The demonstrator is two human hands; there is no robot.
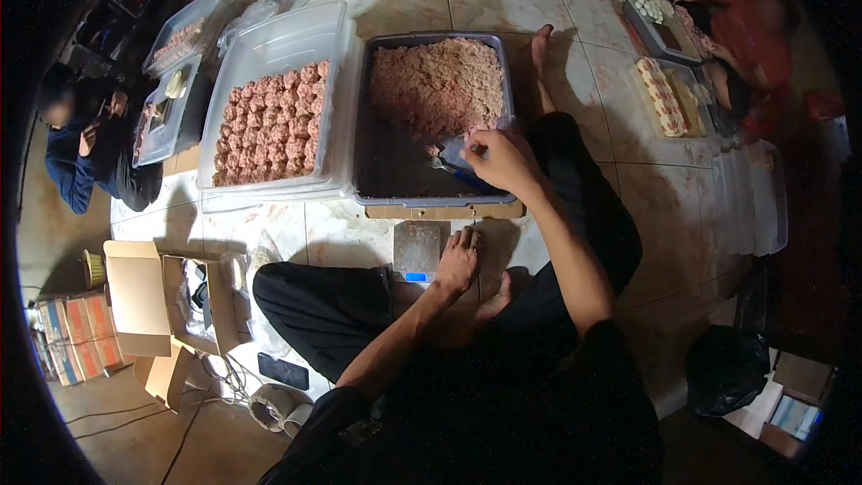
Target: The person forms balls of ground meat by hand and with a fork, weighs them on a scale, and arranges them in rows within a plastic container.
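Observation:
A blue-grey plastic tub [380, 178] lies before me, with a mass of pinkish ground meat [444, 77] filling its far part. My right hand [502, 156] is over the tub's near right side, thumb and fingers drawn together. Thin clear plastic [450, 150] shows beside its fingertips; whether they grip it is unclear. Below that hand, a metal utensil with a blue handle [461, 176] rests in the tub. A digital scale [416, 246] with a lit blue display sits on the tiles. My left hand [459, 259] is palm down at its right edge, fingers slightly apart, nothing visible in them.
Left of the tub stands a clear container [276, 34] holding rows of meatballs [273, 124]. An opened cardboard box [202, 303], a phone [283, 372] and cables [225, 377] lie at lower left. One person [87, 141] sits left, another [754, 34] right beside trays [670, 98].

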